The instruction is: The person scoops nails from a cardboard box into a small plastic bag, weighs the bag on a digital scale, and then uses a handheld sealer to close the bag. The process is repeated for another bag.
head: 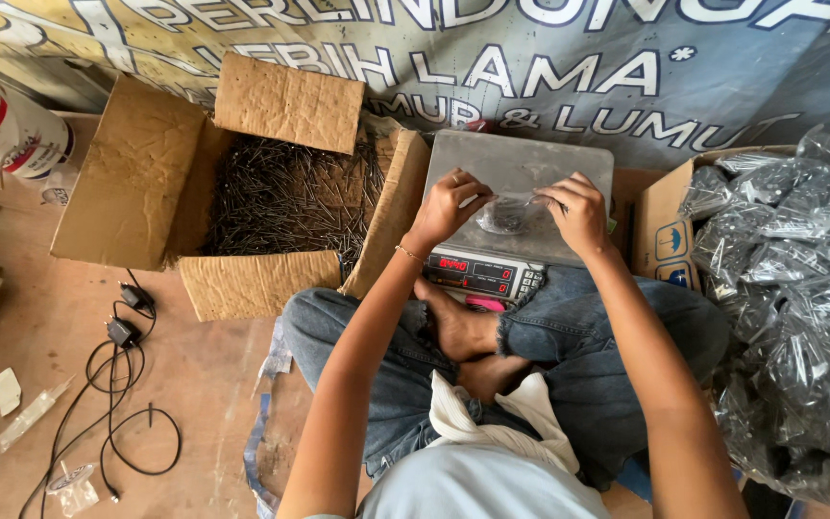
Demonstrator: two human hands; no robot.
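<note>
I sit cross-legged on the floor with a digital scale (523, 168) in front of my knees. On its steel platform lies a small clear plastic bag (505, 215) with a few dark nails inside. My left hand (450, 204) grips the bag's left side. My right hand (576, 211) pinches its right edge. An open cardboard box (136, 173) full of loose dark nails (290, 197) stands to the left of the scale.
A box (663, 231) heaped with several filled clear bags of nails (799, 298) stands at my right. Black cables and a plug (123, 332) lie on the wooden floor at left. A printed banner (569, 67) hangs behind. A white bucket (12, 125) sits far left.
</note>
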